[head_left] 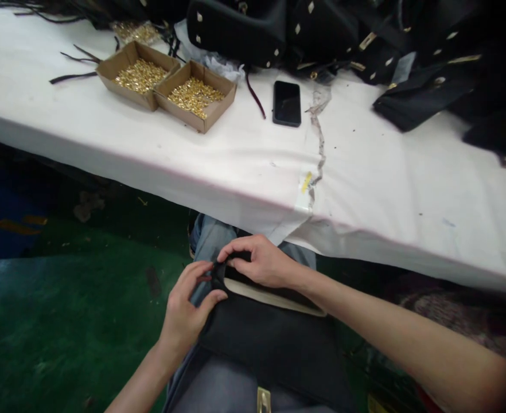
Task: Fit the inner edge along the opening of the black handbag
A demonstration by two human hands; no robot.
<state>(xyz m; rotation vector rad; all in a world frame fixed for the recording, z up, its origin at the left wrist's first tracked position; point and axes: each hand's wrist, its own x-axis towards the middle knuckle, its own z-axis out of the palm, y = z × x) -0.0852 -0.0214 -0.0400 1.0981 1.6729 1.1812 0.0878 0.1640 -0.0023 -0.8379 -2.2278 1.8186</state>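
Observation:
A black handbag (279, 338) lies across my lap, with a pale lining edge along its opening and a gold clasp (264, 400) at the bottom of the view. My left hand (190, 301) grips the bag's upper left corner, thumb on the near face and fingers on the outer side. At that same corner my right hand (257, 261) pinches the black edge between thumb and forefinger. Whether a small part sits between those fingertips cannot be made out. The bag's inside is mostly hidden by my right hand and forearm.
On the white-covered table (171, 160) stand two cardboard trays (218, 115) of small gold metal pieces. A black phone (286, 103) lies right of them. Several black bags (236, 34) with gold fittings are heaped along the back and right. The floor (85, 321) is green.

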